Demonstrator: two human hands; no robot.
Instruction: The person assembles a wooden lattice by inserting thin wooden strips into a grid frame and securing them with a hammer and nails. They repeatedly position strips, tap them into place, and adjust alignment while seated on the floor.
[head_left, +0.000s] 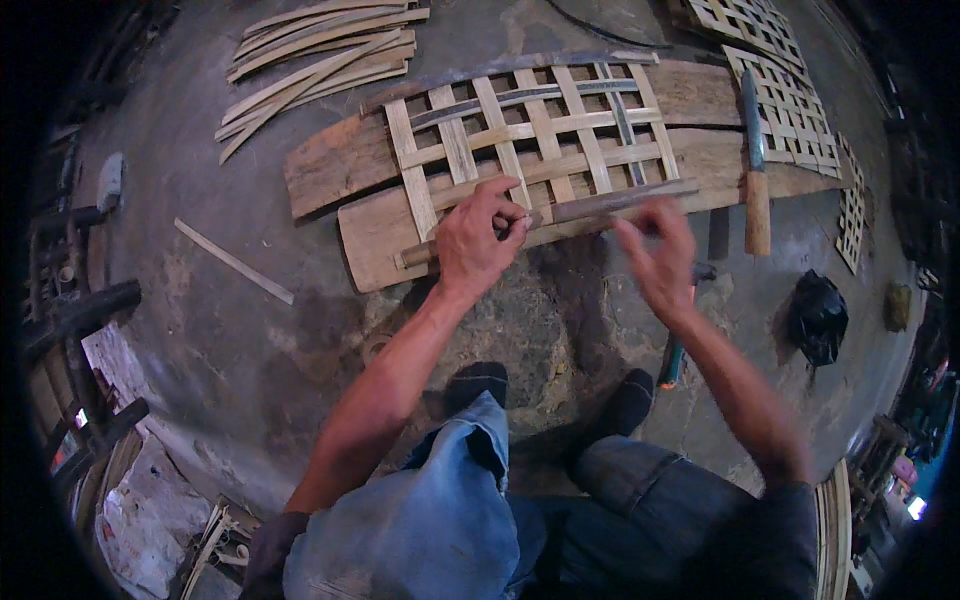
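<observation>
Head cam: person's L hand (pixel 478 235) has thumb & fingers close together at lower rod (pixel 610 203) of woven-strip panel (pixel 541 130) lying on wooden boards (pixel 335 170), can't tell what's pinched, & R hand (pixel 660 255), loosely curled nr rod's R end, is blurred, grip unclear.
</observation>
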